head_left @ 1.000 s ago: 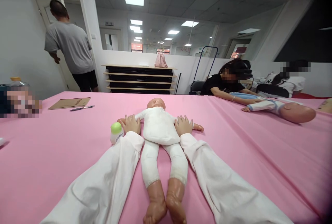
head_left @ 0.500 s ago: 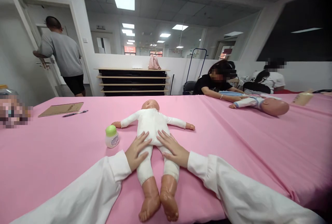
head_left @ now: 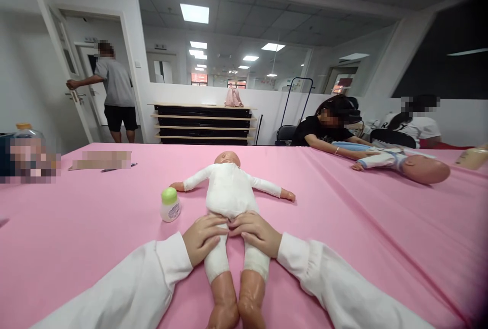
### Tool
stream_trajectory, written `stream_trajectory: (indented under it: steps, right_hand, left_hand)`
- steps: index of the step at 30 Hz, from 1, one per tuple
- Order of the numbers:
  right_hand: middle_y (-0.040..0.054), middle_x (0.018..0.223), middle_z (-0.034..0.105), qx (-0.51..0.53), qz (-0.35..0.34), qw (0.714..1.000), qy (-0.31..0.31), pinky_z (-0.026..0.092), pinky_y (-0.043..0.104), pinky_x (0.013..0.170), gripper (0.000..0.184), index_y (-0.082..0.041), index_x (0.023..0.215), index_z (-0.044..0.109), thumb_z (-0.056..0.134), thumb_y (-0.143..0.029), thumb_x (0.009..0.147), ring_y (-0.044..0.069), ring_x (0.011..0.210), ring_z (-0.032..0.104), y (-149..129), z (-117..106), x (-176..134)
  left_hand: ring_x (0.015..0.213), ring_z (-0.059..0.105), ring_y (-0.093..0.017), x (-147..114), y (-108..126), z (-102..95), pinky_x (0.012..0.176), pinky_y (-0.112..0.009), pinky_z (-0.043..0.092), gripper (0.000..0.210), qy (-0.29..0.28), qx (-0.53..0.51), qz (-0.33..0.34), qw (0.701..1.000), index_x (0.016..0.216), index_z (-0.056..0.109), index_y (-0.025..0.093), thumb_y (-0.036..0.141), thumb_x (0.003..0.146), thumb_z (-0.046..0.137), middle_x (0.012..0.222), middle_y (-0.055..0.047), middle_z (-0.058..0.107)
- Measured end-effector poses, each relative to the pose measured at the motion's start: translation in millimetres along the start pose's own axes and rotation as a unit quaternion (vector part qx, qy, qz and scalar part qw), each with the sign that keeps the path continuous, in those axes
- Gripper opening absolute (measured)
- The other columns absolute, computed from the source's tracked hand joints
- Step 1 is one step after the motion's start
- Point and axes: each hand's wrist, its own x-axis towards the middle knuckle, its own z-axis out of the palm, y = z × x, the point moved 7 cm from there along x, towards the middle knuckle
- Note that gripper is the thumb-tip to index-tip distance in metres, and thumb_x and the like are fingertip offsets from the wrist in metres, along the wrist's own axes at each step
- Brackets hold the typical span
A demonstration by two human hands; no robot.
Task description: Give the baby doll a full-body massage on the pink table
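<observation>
A baby doll (head_left: 231,191) with a white cloth body lies stretched out on the pink-covered table (head_left: 328,247), its head away from me and its bare feet towards me. My left hand (head_left: 204,237) rests across the top of the doll's left-side thigh as I see it, fingers extended and pointing inward. Across the other thigh lies my right hand (head_left: 259,232), also with fingers laid out flat. The fingertips of both hands come close together between the legs. Left of the doll's body stands a small bottle (head_left: 170,204) with a green cap.
A brown notebook (head_left: 99,160) and a pen (head_left: 118,167) lie at the far left, near a blurred container (head_left: 32,153). At the right, another person (head_left: 331,120) handles a second doll (head_left: 423,167) beside a pale bottle (head_left: 471,158). Someone stands at the door (head_left: 63,49).
Both my hands have slid down from the doll's lower torso onto its upper thighs, their fingertips now closer together. The view has shifted slightly left. The person at the door has moved into the doorway.
</observation>
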Motion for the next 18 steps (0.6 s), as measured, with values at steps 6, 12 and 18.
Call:
stream_trajectory:
  steps: [6, 12, 18]
  right_hand:
    - [0.0079, 0.089, 0.067, 0.042, 0.012, 0.998, 0.034, 0.045, 0.032, 0.083, 0.035, -0.016, 0.095, 0.063, 0.035, -0.035, 0.091, 0.015, 0.084, 0.060, -8, -4, -13]
    - [0.0095, 0.120, 0.056, -0.026, 0.085, 0.996, -0.023, 0.035, 0.041, 0.100, 0.039, -0.019, 0.109, 0.062, 0.033, -0.039, 0.091, 0.020, 0.115, 0.048, 4, 5, -11]
    - [0.0111, 0.119, 0.057, -0.032, 0.053, 0.995, -0.083, 0.029, 0.045, 0.102, 0.045, -0.018, 0.101, 0.066, 0.034, -0.046, 0.089, 0.023, 0.117, 0.047, -13, 11, -10]
  left_hand:
    - [0.109, 0.053, -0.014, -11, 18, 1.9, 0.103, -0.034, 0.033, 0.032, -0.002, -0.025, 0.024, 0.999, 0.091, 0.066, 0.021, 0.026, 0.089, 0.034, 0.097, -0.003, 0.067]
    - [0.120, 0.044, -0.018, -6, -14, 5.4, 0.104, -0.040, 0.034, 0.040, 0.008, 0.027, -0.087, 0.996, 0.118, 0.056, 0.022, 0.037, 0.090, 0.032, 0.126, -0.006, 0.052]
    - [0.123, 0.042, -0.017, -11, -2, 6.5, 0.107, -0.039, 0.030, 0.038, -0.026, -0.005, -0.055, 0.998, 0.109, 0.062, 0.023, 0.034, 0.092, 0.029, 0.124, -0.004, 0.054]
